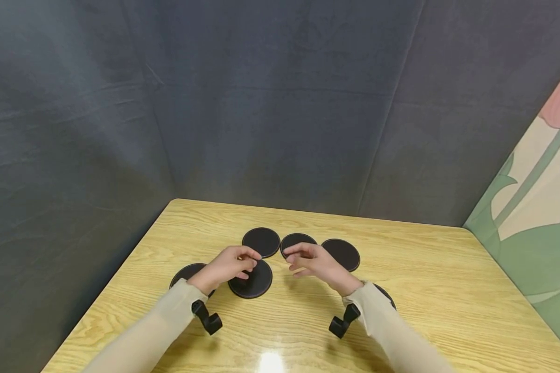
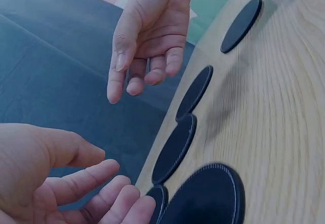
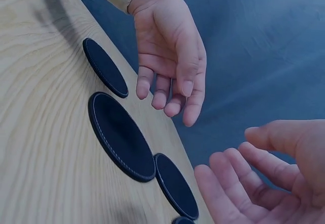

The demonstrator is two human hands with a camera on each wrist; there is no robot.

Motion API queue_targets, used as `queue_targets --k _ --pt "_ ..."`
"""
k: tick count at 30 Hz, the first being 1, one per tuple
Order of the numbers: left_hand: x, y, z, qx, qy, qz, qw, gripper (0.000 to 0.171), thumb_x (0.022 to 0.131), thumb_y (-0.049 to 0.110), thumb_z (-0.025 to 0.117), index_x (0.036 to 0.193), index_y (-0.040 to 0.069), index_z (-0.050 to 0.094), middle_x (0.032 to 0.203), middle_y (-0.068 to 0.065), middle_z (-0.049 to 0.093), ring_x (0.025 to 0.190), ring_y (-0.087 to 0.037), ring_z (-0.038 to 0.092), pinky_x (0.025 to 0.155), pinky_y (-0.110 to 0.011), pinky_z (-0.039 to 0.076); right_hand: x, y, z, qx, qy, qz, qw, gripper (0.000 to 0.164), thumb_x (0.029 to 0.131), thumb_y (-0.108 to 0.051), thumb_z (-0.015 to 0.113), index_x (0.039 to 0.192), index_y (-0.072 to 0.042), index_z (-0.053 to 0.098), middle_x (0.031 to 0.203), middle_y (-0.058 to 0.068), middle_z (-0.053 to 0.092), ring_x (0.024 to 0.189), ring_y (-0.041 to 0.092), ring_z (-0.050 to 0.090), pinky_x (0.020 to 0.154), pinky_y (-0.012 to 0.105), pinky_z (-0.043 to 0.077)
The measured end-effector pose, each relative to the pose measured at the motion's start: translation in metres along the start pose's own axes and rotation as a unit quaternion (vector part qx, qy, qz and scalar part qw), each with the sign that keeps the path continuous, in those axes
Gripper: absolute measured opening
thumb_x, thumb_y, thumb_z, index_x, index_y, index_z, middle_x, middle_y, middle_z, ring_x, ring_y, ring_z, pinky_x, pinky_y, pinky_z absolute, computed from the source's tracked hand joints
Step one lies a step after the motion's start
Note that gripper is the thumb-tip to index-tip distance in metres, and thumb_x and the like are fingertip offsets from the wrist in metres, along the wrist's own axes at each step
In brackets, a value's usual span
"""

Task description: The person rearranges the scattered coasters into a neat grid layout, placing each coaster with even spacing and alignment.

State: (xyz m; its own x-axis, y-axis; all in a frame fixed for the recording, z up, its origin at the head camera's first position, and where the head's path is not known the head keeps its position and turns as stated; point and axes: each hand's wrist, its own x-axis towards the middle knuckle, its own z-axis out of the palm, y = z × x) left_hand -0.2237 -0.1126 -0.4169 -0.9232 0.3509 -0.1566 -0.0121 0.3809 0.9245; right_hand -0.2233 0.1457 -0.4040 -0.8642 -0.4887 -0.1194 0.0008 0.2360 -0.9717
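Observation:
Both hands hover above a wooden table, palms facing each other, holding nothing. My left hand [image 1: 229, 268], fingers loosely bent, overlaps a black round coaster [image 1: 256, 284] with a stitched rim in the head view. Another coaster [image 1: 184, 271] lies partly hidden behind the left wrist. My right hand [image 1: 321, 267] hangs with relaxed fingers in front of the middle back coaster [image 1: 295, 239]. To its right is a further coaster [image 1: 343, 253], and one more coaster [image 1: 386, 295] peeks out beside the right sleeve. In the left wrist view, a gap separates the two hands.
At the back left lies another coaster [image 1: 261, 241], close to the middle back one. The wooden table [image 1: 448, 290] ends at a dark grey curtain [image 1: 280, 129] behind and on the left. A flower-patterned cloth [image 1: 536, 207] hangs at the right edge.

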Motion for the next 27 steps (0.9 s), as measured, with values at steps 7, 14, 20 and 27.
queue_targets --k 7,14,20,27 --pt "0.010 0.012 0.013 0.001 -0.030 0.031 0.9991 0.026 0.098 0.010 0.054 0.120 -0.002 0.062 0.110 -0.019 0.061 0.091 -0.024 0.062 0.078 -0.036 0.059 -0.026 0.004 -0.020 -0.012 0.020 -0.007 1.000 0.040 0.097 -0.015 0.058 0.130 0.006 0.052 0.115 0.023 0.058 0.104 0.038 0.060 0.088 0.044 0.056" --pt "0.016 0.026 0.027 -0.011 -0.058 0.052 0.9970 0.024 0.098 0.012 0.054 0.118 0.003 0.065 0.116 -0.021 0.060 0.101 -0.036 0.060 0.080 -0.037 0.058 -0.056 0.012 -0.044 -0.014 0.035 -0.016 0.999 0.044 0.097 -0.016 0.059 0.131 0.010 0.048 0.107 0.002 0.063 0.099 0.025 0.063 0.088 0.044 0.056" --pt "0.025 0.046 0.043 -0.021 -0.064 0.062 0.9958 0.020 0.097 0.014 0.057 0.113 0.008 0.067 0.106 -0.013 0.062 0.100 -0.032 0.061 0.084 -0.040 0.057 -0.082 0.017 -0.066 -0.033 0.060 -0.011 0.998 0.045 0.097 -0.017 0.059 0.131 0.011 0.047 0.113 0.009 0.062 0.098 0.023 0.064 0.085 0.037 0.057" --pt "0.035 0.067 0.065 -0.024 -0.096 0.063 0.9931 0.020 0.096 0.016 0.058 0.113 0.010 0.067 0.102 -0.007 0.064 0.095 -0.019 0.063 0.083 -0.035 0.057 -0.115 0.024 -0.085 -0.038 0.101 -0.010 0.994 0.043 0.098 -0.013 0.057 0.130 0.013 0.047 0.109 0.005 0.060 0.096 0.017 0.065 0.081 0.029 0.058"
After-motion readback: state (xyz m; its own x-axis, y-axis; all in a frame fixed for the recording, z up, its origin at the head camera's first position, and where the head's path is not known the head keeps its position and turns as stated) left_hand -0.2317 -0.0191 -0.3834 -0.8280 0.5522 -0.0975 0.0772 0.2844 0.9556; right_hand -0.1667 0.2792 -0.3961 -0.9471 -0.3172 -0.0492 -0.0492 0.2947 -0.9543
